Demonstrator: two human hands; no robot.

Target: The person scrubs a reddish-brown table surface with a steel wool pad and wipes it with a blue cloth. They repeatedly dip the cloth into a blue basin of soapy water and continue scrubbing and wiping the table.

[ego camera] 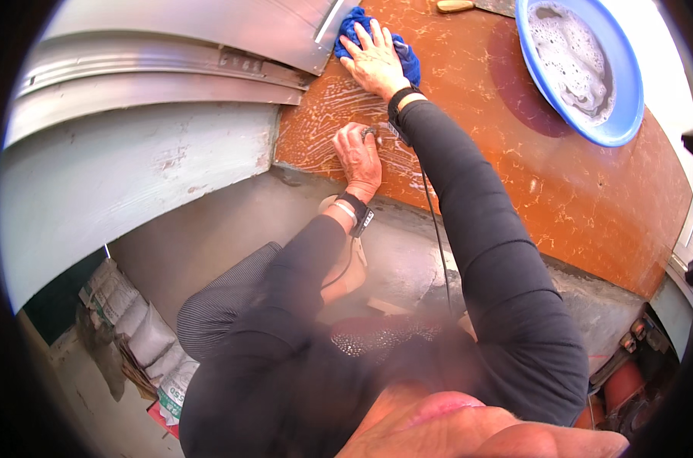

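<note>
My right hand lies with fingers spread over a bunched blue cloth, pressing it onto an orange-brown, marble-patterned surface. The cloth is beside the corner of a metal panel. Nearer to me, my left hand is curled around a small grey scouring pad, mostly hidden by the fingers. White suds streak the surface around the left hand and below the cloth. Both wrists wear a black band with a small device.
A blue plastic basin of foamy water stands at the upper right. Beside it lies a flat-bladed tool with a wooden handle. Metal panels border the surface on the left. A thin black cable hangs by my right arm. White sacks sit lower left.
</note>
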